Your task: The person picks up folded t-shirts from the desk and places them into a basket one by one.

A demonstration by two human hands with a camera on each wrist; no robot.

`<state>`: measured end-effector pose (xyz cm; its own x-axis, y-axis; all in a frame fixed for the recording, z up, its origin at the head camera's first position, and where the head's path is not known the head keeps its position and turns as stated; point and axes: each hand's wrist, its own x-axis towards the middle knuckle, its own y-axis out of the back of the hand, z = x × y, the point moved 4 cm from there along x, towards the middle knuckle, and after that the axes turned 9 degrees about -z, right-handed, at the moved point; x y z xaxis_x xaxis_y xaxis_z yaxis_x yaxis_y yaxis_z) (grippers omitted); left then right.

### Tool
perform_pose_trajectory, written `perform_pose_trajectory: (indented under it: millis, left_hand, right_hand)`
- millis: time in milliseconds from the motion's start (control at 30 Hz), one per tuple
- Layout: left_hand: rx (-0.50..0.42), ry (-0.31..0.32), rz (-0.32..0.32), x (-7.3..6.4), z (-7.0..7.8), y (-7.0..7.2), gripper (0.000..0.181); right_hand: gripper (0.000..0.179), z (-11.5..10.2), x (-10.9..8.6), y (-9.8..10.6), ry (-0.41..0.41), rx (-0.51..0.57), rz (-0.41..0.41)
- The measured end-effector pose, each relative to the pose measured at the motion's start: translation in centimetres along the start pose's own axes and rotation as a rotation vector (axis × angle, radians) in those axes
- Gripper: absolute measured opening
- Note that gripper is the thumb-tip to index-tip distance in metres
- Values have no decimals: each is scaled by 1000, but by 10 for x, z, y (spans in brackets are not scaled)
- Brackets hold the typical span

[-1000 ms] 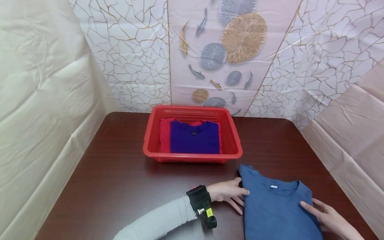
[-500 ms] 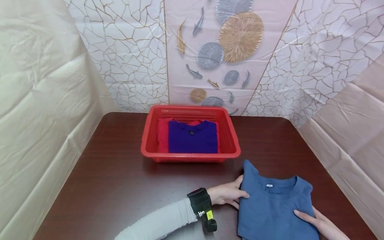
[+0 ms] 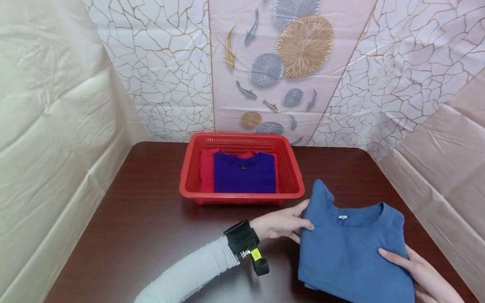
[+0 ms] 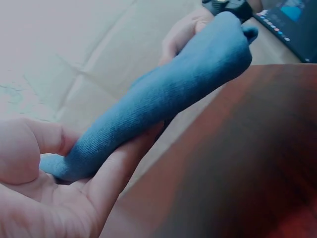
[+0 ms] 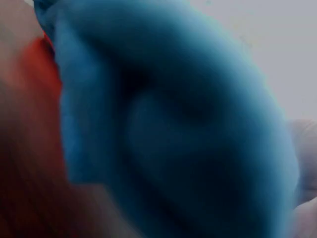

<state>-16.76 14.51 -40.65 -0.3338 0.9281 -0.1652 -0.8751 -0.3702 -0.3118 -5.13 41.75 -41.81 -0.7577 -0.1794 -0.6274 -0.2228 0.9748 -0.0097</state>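
Note:
A folded blue T-shirt (image 3: 352, 248), its collar toward the back, is held up off the table between both hands. My left hand (image 3: 282, 223) grips its left edge, thumb on top and fingers underneath; the left wrist view shows the shirt (image 4: 163, 94) pinched between thumb and fingers of that hand (image 4: 64, 198). On the shirt's right edge, my right hand (image 3: 420, 269) has its thumb on the front, while its other fingers are hidden behind the cloth. Blurred blue fabric (image 5: 188, 129) fills most of the right wrist view.
A red plastic basket (image 3: 242, 196) stands at the back middle of the brown table (image 3: 151, 235). In it lie a folded purple T-shirt (image 3: 244, 174) and red cloth (image 3: 207, 170) beneath. Draped fabric walls (image 3: 75, 126) enclose the table at the sides and back.
Both hands have lifted the blue T-shirt from the table and carried it up and toward the back. The left hand's straighter fingers have closed round its edge. The basket stays put.

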Motion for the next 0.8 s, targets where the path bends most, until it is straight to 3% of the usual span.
perform_pose_trajectory:
  millis: [133,433,567,800]
  left_hand:
    - [-1,-18,5,-14,18,11,79]
    - [-17,-83,58,-45,47,40,79]
    - [-14,-106,109,-62,58,58,80]
    - [26,-107,231,-93,71,95,77]
  right_hand:
    - [87,-24,1,-9,27,10,1]
    - [83,-83,10,-37,131,21,-85]
    - [82,-109,24,-55,200,24,-141]
    - [85,-140,57,-89,278,19,-142]
